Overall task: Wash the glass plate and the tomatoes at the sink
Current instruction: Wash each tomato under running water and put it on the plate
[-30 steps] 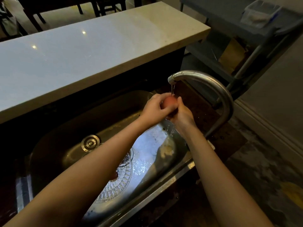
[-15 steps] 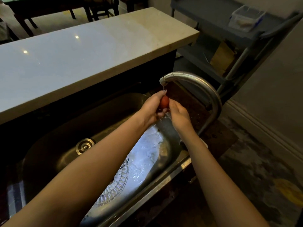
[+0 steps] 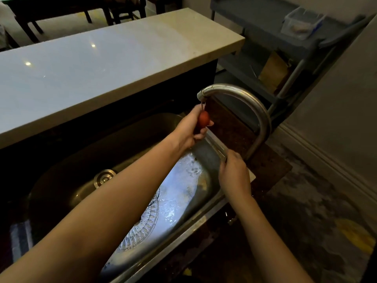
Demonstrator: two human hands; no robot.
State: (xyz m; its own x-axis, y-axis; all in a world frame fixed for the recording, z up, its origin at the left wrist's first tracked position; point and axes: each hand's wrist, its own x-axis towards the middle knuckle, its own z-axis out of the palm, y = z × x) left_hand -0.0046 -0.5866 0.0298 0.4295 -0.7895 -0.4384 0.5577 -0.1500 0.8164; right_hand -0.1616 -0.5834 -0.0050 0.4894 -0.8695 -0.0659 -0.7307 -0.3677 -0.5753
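My left hand holds a red tomato right under the spout of the curved metal tap, where a thin stream of water falls. My right hand is lower, by the sink's right rim near the tap's base, fingers loosely curled with nothing visible in them. The cut-glass plate lies in the bottom of the steel sink, mostly hidden behind my left forearm.
A pale stone counter runs behind the sink. The drain sits at the basin's left. A grey cart with a clear plastic box stands at the right, beside a wall and dark patterned floor.
My right hand has let go of the tomato and dropped down to the sink's right rim. My left hand keeps the tomato under the tap.
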